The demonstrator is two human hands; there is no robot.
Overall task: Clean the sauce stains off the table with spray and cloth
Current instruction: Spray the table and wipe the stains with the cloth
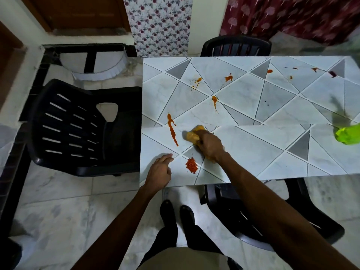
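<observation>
My right hand (pixel 211 146) presses a yellow cloth (pixel 193 134) onto the white table (pixel 253 158) with its grey triangle pattern. Just left of the cloth runs a long orange-red sauce streak (pixel 172 129). A patch of red flakes or sauce (pixel 191 165) lies between my two hands near the front edge. Several smaller orange stains (pixel 214 101) dot the table farther back. My left hand (pixel 160 172) rests flat on the table's front left corner, fingers loosely curled, holding nothing. A bright green object (pixel 347 135), blurred, sits at the right edge; whether it is the spray bottle is unclear.
A black plastic chair (pixel 78 125) stands at the table's left end. Another black chair (pixel 235 46) is at the far side, and a third (pixel 253 215) sits under the near edge beside my legs. Marble floor lies below.
</observation>
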